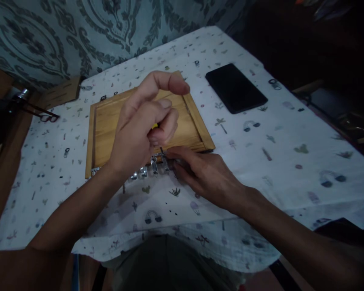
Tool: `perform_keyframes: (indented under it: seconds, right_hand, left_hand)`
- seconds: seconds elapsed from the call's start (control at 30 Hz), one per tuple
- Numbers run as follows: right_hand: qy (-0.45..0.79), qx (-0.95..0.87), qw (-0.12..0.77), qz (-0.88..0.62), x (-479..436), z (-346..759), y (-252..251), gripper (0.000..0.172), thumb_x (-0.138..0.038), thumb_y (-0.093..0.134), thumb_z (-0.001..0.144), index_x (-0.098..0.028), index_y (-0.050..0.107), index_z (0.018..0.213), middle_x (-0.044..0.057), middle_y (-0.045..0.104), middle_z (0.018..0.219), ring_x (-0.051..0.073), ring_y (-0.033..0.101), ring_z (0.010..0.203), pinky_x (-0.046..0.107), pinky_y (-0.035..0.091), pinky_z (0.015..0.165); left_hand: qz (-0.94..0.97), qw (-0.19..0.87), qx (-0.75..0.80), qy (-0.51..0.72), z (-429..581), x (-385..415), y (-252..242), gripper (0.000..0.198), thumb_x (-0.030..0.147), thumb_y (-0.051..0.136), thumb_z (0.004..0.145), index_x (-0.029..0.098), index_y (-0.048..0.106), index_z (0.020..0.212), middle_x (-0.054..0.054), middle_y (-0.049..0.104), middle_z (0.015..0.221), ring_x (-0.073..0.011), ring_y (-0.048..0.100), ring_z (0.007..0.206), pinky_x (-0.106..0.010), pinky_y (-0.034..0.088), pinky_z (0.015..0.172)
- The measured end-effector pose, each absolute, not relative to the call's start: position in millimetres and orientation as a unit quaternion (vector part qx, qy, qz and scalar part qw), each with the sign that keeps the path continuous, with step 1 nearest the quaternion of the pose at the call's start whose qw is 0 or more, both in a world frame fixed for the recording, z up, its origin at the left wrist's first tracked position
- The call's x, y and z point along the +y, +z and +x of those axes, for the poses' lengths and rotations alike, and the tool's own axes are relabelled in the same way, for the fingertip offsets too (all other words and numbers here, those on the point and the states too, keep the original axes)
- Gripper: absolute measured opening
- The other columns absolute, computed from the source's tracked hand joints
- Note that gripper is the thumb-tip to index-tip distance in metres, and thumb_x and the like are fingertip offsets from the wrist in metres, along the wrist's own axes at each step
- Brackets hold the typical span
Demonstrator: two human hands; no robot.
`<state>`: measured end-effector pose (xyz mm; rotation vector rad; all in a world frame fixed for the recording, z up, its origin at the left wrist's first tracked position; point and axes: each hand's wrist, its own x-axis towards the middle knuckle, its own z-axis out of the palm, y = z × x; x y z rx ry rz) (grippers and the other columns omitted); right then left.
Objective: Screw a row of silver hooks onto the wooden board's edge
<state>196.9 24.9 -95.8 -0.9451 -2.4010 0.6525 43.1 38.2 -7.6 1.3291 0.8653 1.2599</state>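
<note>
A framed wooden board (109, 133) lies on the cloth-covered table, with several shiny metal pieces (143, 171) along its near edge. Raised over the board is my left hand (145, 113), its index finger bent outward and the other fingers curled round something with a small yellow part (154, 125); most of that object is hidden. My right hand (203, 171) rests at the near edge, right of centre, with its thumb and fingertips pinched at the metal piece (164, 163) there.
A black tablet or phone (235, 88) lies to the right behind the board. Eyeglasses (49, 118) and a brown cardboard piece (62, 92) are at the left. A patterned curtain or wall covering (109, 28) rises behind the table (279, 149).
</note>
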Motion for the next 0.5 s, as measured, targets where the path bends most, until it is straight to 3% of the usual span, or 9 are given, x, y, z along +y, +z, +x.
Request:
perform_keyframes:
  seconds: [0.13, 0.3, 0.5]
  right_hand:
    - [0.248, -0.875, 0.236, -0.342, 25, 197, -95, 0.033, -0.024, 0.041, 0.093, -0.017, 0.051, 0.123, 0.006, 0.073, 0.101, 0.020, 0.070, 0.078, 0.031, 0.052, 0.067]
    - [0.244, -0.870, 0.255, -0.343, 25, 197, -95, 0.030, -0.022, 0.042, 0.093, -0.018, 0.053, 0.121, 0.006, 0.072, 0.105, 0.018, 0.069, 0.079, 0.029, 0.051, 0.067]
    - [0.248, -0.873, 0.245, -0.342, 25, 197, -95, 0.031, -0.023, 0.043, 0.094, -0.018, 0.052, 0.123, 0.005, 0.072, 0.100, 0.019, 0.068, 0.074, 0.030, 0.049, 0.064]
  left_hand:
    - [0.591, 0.537, 0.353, 0.487, 38, 34, -8, 0.014, 0.015, 0.047, 0.084, 0.021, 0.059, 0.088, 0.008, 0.025, 0.044, -0.0068, 0.024, 0.035, -0.024, 0.021, 0.042]
    - [0.583, 0.447, 0.379, 0.563, 44, 28, -10, 0.011, 0.014, 0.050, 0.087, 0.019, 0.060, 0.086, 0.002, 0.043, 0.054, -0.0113, 0.038, 0.049, -0.030, 0.030, 0.054]
    - [0.561, 0.432, 0.396, 0.585, 50, 27, -11, 0.014, 0.019, 0.048, 0.089, 0.021, 0.059, 0.081, 0.006, 0.028, 0.047, -0.0091, 0.027, 0.041, -0.026, 0.021, 0.044]
